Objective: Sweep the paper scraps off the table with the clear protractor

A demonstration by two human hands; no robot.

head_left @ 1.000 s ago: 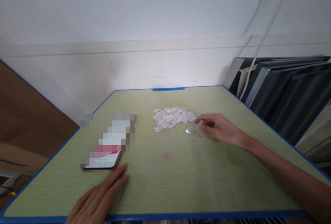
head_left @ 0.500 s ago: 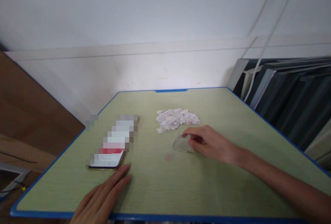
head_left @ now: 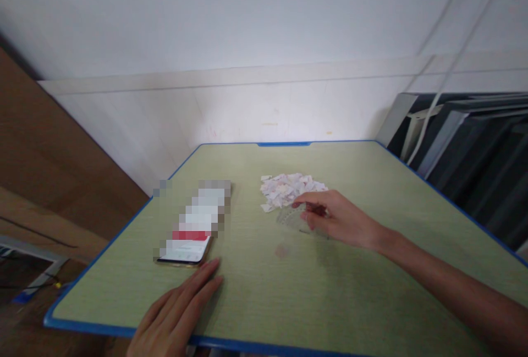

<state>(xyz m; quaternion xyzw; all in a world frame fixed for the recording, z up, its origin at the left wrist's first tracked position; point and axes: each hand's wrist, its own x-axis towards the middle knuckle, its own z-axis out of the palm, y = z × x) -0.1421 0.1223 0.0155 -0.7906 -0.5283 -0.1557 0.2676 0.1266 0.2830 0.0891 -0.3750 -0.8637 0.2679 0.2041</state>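
Note:
A clear protractor (head_left: 290, 218) is pinched between the thumb and fingers of my right hand (head_left: 340, 218). Its curved edge points left, close to the near side of a heap of torn white paper scraps (head_left: 291, 187). Part of the protractor is hidden behind my fingers. My left hand (head_left: 179, 305) lies flat at the near edge of the table, fingers stretched out and holding nothing. Just beyond those fingertips is a phone (head_left: 187, 250) with a lit screen, mostly blurred out by pixelation.
The green tabletop (head_left: 243, 285) has a blue rim and a faint reddish stain (head_left: 282, 250). A white wall (head_left: 247, 109) stands behind it. Dark flat panels (head_left: 474, 148) lean at the right, beside a white cable (head_left: 437, 93). Brown wooden furniture (head_left: 61, 142) is at the left.
My right hand has moved the protractor slightly away from me, nearer the paper scraps. The whole view has shifted a little, so things appear further right. My left hand stays flat on the table.

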